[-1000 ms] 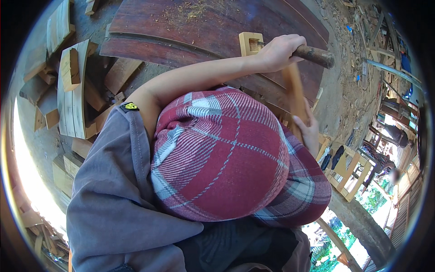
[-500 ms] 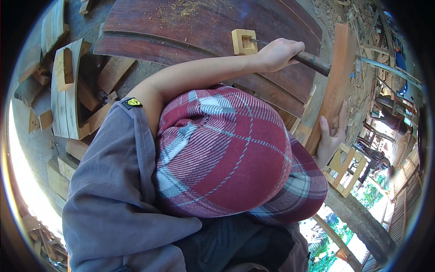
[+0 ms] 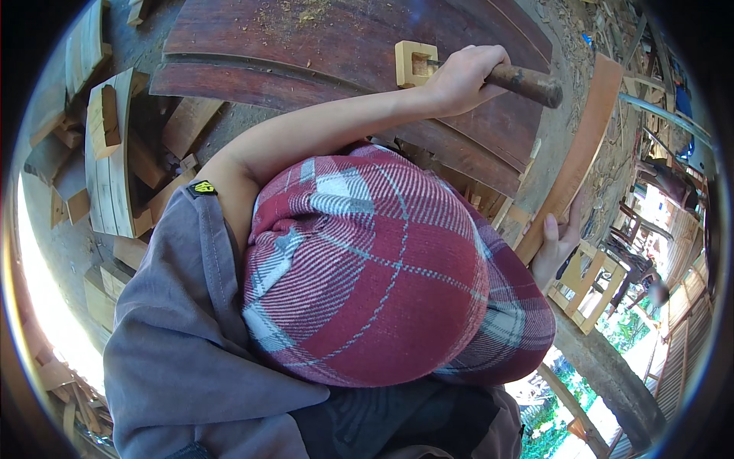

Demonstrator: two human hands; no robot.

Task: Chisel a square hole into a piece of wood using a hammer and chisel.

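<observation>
My left hand is closed round a chisel with a thick, dark handle. Its thin metal shank reaches a pale wood block with a squarish hole cut in it; the tip's exact place is unclear. The block rests on a dark reddish-brown board. At the right, my right hand grips the lower end of a long, slightly curved length of wood; its thumb shows along the near edge and the other fingers are partly hidden. A gap separates this wood from the chisel handle's end.
Rounded maroon plaid cloth fills the middle and hides what lies beneath. Wood shavings lie on the board. Several timber offcuts are piled at the left. A pale slatted wooden frame stands at the right, with a person beyond.
The curved length of wood has moved right, away from the chisel handle's end that it was against. My left hand has shifted slightly up with the chisel.
</observation>
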